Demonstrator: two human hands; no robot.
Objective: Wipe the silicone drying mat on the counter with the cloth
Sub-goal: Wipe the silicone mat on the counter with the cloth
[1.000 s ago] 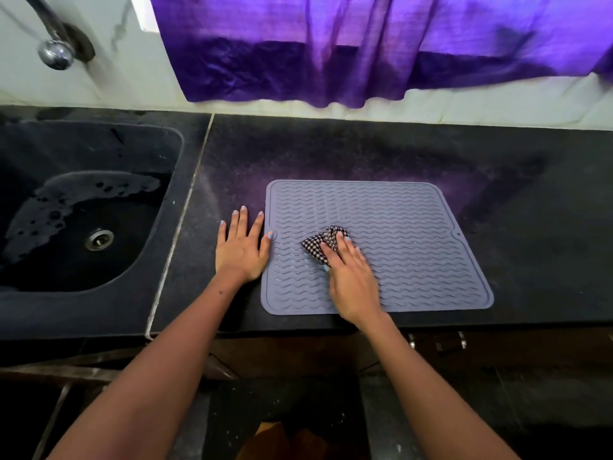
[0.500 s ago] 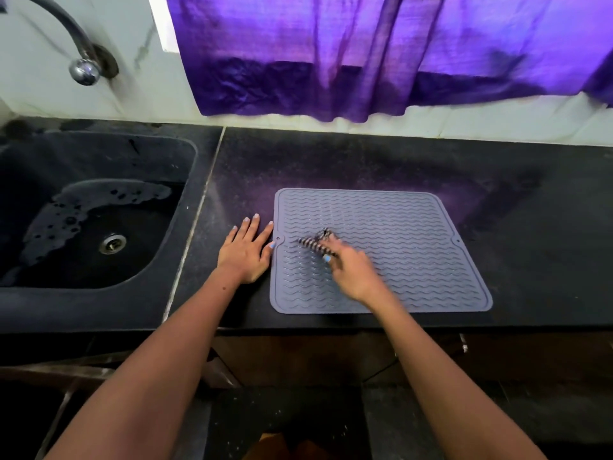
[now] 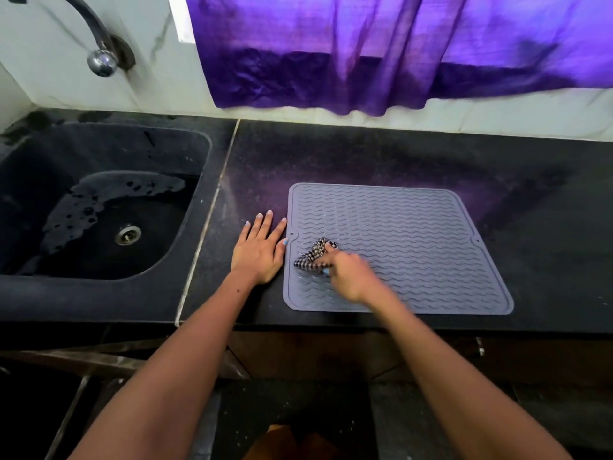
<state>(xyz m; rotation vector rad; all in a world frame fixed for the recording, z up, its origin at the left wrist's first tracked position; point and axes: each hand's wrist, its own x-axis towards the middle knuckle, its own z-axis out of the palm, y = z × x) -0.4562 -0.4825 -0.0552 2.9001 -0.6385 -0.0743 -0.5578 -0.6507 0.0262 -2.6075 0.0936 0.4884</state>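
A grey silicone drying mat (image 3: 414, 247) with wavy ridges lies flat on the black counter (image 3: 381, 154). A small black-and-white checked cloth (image 3: 313, 257) sits bunched on the mat's left part. My right hand (image 3: 351, 273) holds the cloth and presses it onto the mat; the hand is blurred by motion. My left hand (image 3: 260, 249) lies flat on the counter, fingers straight, its thumb side touching the mat's left edge.
A black sink (image 3: 99, 207) with a metal drain (image 3: 127, 234) and water drops lies to the left, under a curved tap (image 3: 99, 58). A purple curtain (image 3: 381, 51) hangs over the white wall behind the counter. The counter's front edge runs just below the mat.
My right hand has swept the cloth leftward over the mat's left part. The left hand stays flat beside the mat. The camera view has shifted slightly.
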